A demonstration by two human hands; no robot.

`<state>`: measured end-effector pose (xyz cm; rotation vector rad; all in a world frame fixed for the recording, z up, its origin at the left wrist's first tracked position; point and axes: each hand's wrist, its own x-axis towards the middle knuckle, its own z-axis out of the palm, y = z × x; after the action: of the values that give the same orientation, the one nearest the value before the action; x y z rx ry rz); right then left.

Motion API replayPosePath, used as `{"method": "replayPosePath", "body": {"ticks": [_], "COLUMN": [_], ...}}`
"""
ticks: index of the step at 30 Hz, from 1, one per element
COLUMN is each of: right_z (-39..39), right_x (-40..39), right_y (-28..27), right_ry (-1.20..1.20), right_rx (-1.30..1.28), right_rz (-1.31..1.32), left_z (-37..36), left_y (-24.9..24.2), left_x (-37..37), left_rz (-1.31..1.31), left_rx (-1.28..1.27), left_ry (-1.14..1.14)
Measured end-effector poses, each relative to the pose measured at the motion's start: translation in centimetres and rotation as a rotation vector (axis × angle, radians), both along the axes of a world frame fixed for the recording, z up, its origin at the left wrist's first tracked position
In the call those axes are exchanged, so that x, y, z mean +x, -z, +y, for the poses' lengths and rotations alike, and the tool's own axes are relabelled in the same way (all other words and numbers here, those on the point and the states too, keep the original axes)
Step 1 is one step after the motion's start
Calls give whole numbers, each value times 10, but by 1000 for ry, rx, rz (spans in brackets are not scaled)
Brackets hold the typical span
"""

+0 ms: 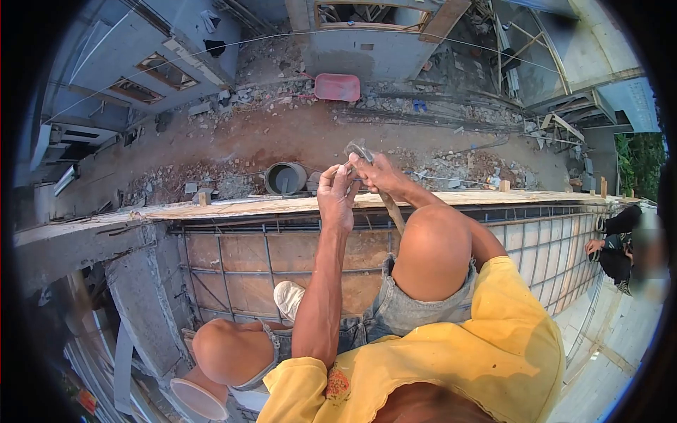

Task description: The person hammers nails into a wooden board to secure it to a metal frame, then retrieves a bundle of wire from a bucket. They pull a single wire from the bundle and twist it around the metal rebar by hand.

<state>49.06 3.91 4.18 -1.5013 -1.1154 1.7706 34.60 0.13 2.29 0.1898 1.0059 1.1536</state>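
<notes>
My right hand (379,176) is closed around a hammer (392,211); its metal head sits by my fingers and its wooden handle slants down toward my raised knee. Close beside it, my left hand (336,197) has its fingertips pinched together. Whatever they hold is too small to make out. Both hands are above the edge of a long wooden board (268,206). Below them a grid of steel rebar (268,261) lies over brown formwork panels (233,254).
A drop lies beyond the board, with a red wheelbarrow (337,87), a round grey tub (285,179) and rubble on the ground. A concrete column (148,303) stands at left. Another person (617,243) crouches at far right. Small wooden blocks (504,185) stick up along the board.
</notes>
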Motion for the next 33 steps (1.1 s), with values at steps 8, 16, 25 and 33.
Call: {"method": "replayPosePath", "body": {"ticks": [8,16,25,33], "right_z": [1,26,112,102], "right_x": [-10,4,-18,-71], "right_y": [1,-24,-106,-57], "right_ry": [-49,-266,-422,-343], "right_rx": [32,98,539,626], "right_rz": [-37,51,-224,-102], "left_z": [1,15,79,63], "left_y": [-1,-17,-77,-71], "left_x": [-6,-9,-17,-50], "left_rz": [79,-17,59,28], "left_rx": [40,30,173,114], "left_ry": [53,74,-66,-213]}}
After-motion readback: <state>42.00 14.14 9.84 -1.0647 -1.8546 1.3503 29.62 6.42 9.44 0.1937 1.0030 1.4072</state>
